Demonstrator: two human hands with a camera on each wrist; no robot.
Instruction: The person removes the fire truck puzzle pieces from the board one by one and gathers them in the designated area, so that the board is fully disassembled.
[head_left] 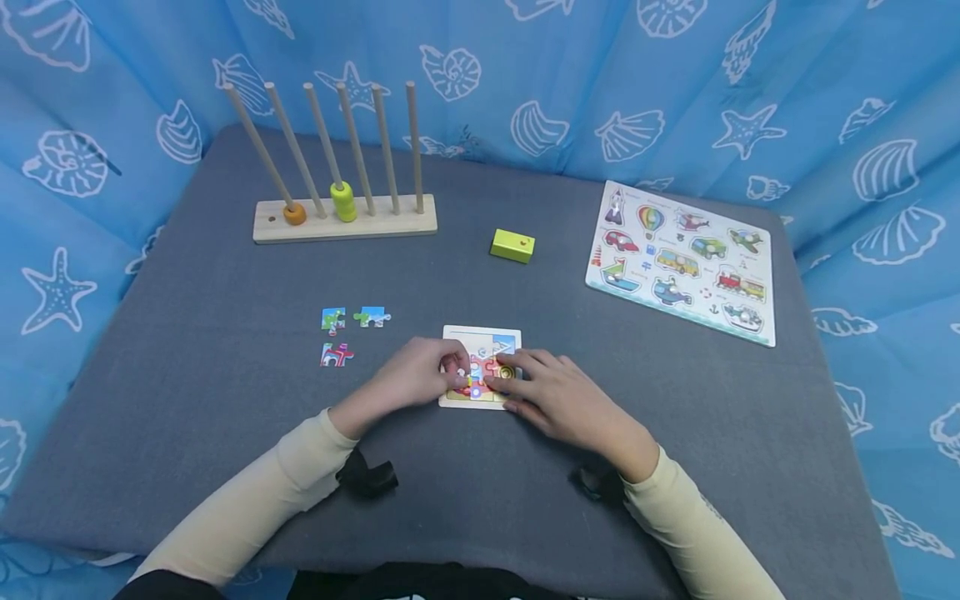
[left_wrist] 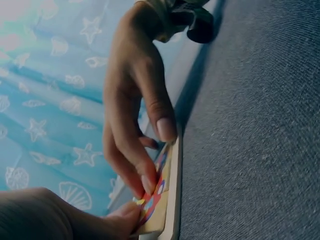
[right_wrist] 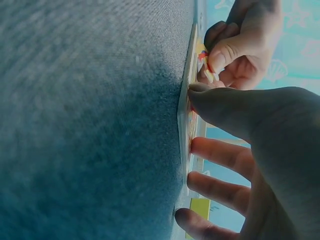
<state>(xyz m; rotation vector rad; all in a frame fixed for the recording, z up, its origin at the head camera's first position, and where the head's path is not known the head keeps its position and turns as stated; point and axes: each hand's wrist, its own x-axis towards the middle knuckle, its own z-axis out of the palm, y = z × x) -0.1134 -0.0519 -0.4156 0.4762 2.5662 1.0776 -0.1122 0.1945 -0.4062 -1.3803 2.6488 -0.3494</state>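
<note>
A small square jigsaw tray [head_left: 482, 330] with a pale wooden rim lies on the grey table, partly filled with a colourful picture. At its left side my left hand [head_left: 420, 372] pinches a jigsaw piece [left_wrist: 159, 216] between thumb and fingers, tilted up from the tray. My right hand [head_left: 570, 400] spreads over the tray's right part, its fairly straight fingertips touching the fitted pieces and the rim. The hands cover some of the picture. Left of the tray lie three loose pieces: one green and blue [head_left: 332, 319], one mostly blue [head_left: 372, 316], one with red [head_left: 337, 356].
Behind on the left stands a wooden peg rack [head_left: 390, 218] with orange and green beads on two of its rods. A yellow-green block [head_left: 512, 247] sits behind the tray. At the back right lies a vehicle puzzle board [head_left: 678, 262]. A blue shell-print curtain [head_left: 570, 75] surrounds the table.
</note>
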